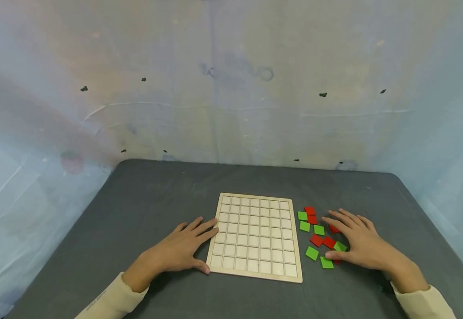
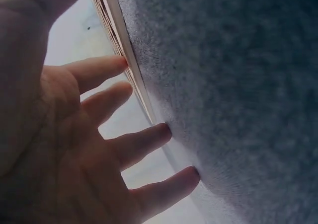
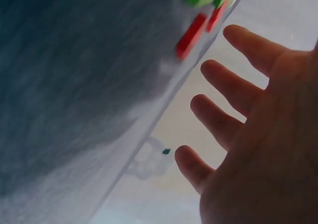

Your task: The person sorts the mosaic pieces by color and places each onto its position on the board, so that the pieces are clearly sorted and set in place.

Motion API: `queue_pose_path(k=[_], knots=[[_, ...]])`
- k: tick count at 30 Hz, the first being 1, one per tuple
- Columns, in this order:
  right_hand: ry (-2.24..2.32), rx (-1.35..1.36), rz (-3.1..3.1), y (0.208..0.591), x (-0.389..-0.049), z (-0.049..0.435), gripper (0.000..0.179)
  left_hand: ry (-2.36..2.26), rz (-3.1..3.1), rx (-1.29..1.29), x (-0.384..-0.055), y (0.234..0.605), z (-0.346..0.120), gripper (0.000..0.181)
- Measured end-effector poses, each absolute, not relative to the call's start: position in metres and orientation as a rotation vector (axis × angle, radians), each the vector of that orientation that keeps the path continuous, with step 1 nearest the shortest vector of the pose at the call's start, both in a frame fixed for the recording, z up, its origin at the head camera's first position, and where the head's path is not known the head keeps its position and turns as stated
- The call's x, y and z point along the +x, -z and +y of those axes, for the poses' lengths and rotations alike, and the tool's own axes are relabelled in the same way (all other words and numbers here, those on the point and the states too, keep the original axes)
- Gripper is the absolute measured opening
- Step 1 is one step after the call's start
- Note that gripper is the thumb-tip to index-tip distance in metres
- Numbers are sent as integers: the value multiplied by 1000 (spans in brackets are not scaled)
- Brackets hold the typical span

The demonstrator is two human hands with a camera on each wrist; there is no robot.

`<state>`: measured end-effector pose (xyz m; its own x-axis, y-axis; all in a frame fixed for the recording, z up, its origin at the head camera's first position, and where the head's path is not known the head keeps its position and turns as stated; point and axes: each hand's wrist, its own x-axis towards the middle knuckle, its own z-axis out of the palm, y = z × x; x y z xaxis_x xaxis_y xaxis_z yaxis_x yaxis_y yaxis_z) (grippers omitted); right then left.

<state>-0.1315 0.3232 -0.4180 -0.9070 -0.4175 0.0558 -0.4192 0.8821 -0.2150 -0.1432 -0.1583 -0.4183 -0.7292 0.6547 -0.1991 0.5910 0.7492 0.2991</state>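
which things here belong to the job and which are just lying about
Part of the job:
wooden grid board, left hand at its edge
red tiles
green tiles, near the right hand

Just surroundings:
dark table
pale backdrop sheet

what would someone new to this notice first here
The pale grid board on the dark table would likely catch the eye first. Just right of it, bright red and green tiles lie scattered under and beside the right hand, while the left hand is at the board's left edge.
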Motion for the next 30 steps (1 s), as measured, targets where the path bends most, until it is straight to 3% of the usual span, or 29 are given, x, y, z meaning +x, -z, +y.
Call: queue_pose_path(k=[14,24,30], knots=[[-365,573,-3141,419,-134,345,71,-25,2771,907,-143,420,-147,98],[-352,700,-3014,419,-135,351,43,-170,2725,899,-147,417,-148,97],[-313,683,-3004,417,-136,350,39,-212,2734,871,-147,412,-146,93]])
